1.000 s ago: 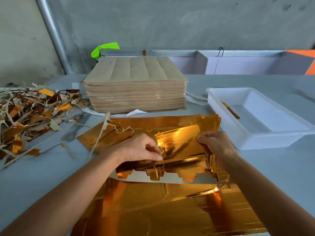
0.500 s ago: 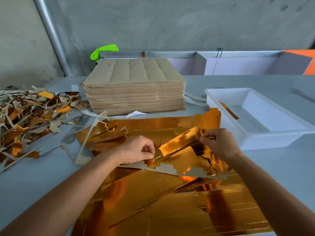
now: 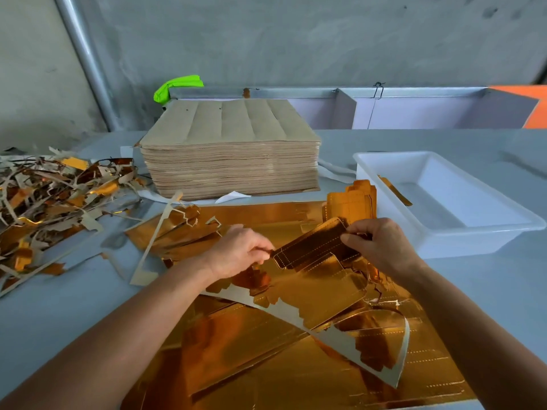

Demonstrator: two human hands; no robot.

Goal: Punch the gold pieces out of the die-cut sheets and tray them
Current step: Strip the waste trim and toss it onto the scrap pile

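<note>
Gold die-cut sheets [image 3: 266, 371] lie spread across the table in front of me. A gold piece [image 3: 310, 247] with dashed fold lines is tilted up above them. My left hand [image 3: 236, 253] pinches its left end and my right hand [image 3: 376, 247] grips its right end. Below the piece hangs a torn strip of sheet border [image 3: 355, 347], grey on the back with jagged gold edges. The white tray [image 3: 453, 241] stands at the right with one gold strip [image 3: 395, 189] leaning inside it. A few punched gold pieces [image 3: 352, 202] stand against the tray's left wall.
A tall stack of brown-backed sheets [image 3: 228, 149] sits at the back centre. A heap of gold and grey scrap trimmings [image 3: 50, 199] covers the left of the table. A green object [image 3: 177, 85] and a metal rail run along the wall behind.
The gold piece has come free of the sheet and risen, tilting to the right. Both hands have lifted with it. The torn border strip has dropped lower over the sheets.
</note>
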